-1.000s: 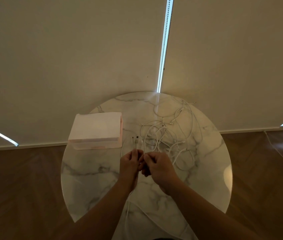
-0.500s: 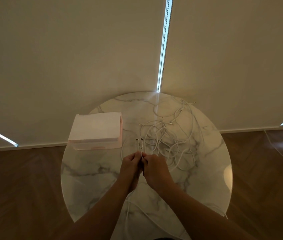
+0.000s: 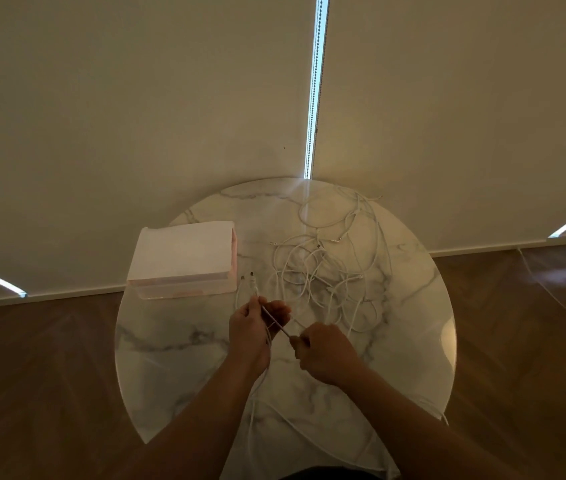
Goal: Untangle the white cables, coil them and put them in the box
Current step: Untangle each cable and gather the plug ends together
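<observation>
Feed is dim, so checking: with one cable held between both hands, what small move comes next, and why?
Probably bring the right hand over to the left hand, laying a first loop: the cable is taut between them, its two plugs clear of the tangle.

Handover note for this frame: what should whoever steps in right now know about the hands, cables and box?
Left hand: grips one white cable, with two plug ends poking out toward the box.
Right hand: pinches the strand running from the left hand, held taut.
Tangle: loose on the marble table, right of the box.
Done: one cable apparently drawn out of the pile.
Left: coil it, box it, then do the rest.
</observation>
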Demonstrator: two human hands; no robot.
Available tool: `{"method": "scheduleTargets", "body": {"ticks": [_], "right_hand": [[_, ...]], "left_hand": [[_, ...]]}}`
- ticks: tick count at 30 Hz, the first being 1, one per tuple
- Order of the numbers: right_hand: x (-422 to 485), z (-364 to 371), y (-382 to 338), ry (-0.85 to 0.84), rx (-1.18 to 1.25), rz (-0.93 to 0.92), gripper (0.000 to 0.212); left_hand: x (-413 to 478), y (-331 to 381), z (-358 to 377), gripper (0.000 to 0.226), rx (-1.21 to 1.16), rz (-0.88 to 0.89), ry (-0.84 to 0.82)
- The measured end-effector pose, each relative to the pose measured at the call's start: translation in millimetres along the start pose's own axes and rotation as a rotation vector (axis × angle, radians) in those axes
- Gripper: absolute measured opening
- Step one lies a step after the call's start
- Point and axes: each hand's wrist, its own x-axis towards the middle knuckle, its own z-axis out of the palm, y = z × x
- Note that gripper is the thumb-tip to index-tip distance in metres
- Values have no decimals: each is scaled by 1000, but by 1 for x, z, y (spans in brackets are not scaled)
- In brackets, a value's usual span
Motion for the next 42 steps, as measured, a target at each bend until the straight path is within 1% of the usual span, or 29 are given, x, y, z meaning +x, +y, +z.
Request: {"method": "scheduleTargets", "body": {"ticks": [3, 5, 8, 10, 13, 18, 21, 23, 29, 31, 32, 34, 36, 38, 40, 42], "right_hand": [[-5, -8, 6, -217, 362, 13, 40], [-9, -12, 7, -276, 559, 31, 36], [-9, -6, 10, -252, 763, 78, 34], [-10, 0, 11, -219, 840, 108, 34], [-14, 6, 9, -221, 914, 115, 34], [-16, 10, 7, -236, 952, 127, 35], [-16, 10, 7, -235, 957, 124, 35], [-17, 11, 7, -232, 909, 109, 35], [-15, 13, 9, -238, 715, 54, 36], [-13, 15, 15, -169, 599, -1, 30], [-11, 15, 19, -101, 535, -25, 26], [-3, 10, 29, 68, 469, -12, 21], [9, -7, 32, 217, 493, 10, 18], [24, -30, 26, 273, 542, -10, 17], [37, -52, 11, 218, 565, -51, 18], [46, -65, -5, 97, 579, -69, 20]], "left_hand": [[2, 5, -1, 28, -66, -6, 34], [2, 8, -2, 26, -87, -18, 26], [4, 7, -2, 26, -100, -30, 12], [4, 6, -1, 28, -96, -34, -11], [3, 2, -1, 31, -73, -40, -50], [5, -1, -2, 31, -64, -38, -79], [6, 0, -2, 30, -95, -68, -107], [7, 0, -4, 30, -101, -76, -121], [10, -3, -11, 27, -19, -53, -147], [12, -3, -12, 24, -1, -44, -158], [12, -2, -13, 24, 7, -41, -162], [13, 0, -14, 26, 37, -39, -180], [11, 3, -14, 27, 93, -45, -210], [8, 3, -13, 27, 148, -69, -247], [6, 1, -12, 26, 177, -94, -292], [4, 0, -11, 25, 200, -105, -328]]}}
